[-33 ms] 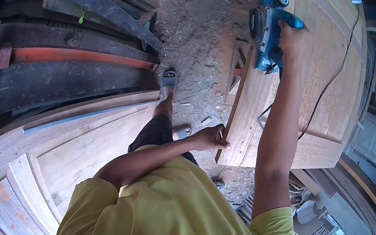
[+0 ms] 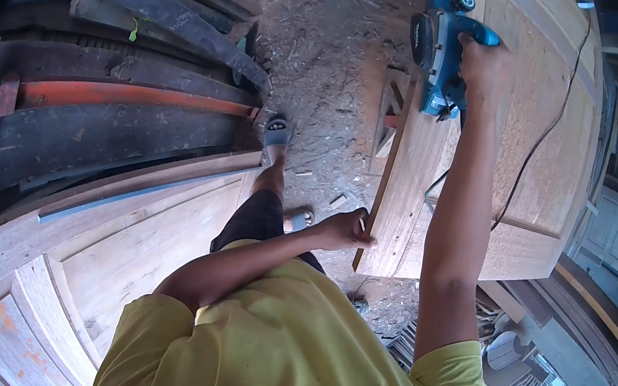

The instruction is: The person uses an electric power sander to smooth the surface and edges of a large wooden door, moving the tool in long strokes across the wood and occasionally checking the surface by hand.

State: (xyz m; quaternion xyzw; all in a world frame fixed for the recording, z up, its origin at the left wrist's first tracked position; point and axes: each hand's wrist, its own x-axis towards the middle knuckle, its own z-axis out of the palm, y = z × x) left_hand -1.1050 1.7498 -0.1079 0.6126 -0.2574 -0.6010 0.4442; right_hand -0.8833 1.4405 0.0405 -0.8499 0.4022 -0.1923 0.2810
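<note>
While your right hand [image 2: 485, 63] clamps the planer [image 2: 441, 48] on the door [image 2: 481, 180], your left hand [image 2: 343, 231] grips its edge, steadying it.

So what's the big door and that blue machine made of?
The pale brown panelled door looks like bare, unpainted wood: grain shows, no shine. The blue electric planer under the right hand seems to have a moulded plastic shell with black parts.

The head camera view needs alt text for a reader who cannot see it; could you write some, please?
A person's right hand holds a blue electric planer on the edge of a wooden door, while the left hand steadies the door's near edge. Dark planks and another door panel lie to the left on a sawdust-covered floor.
</note>
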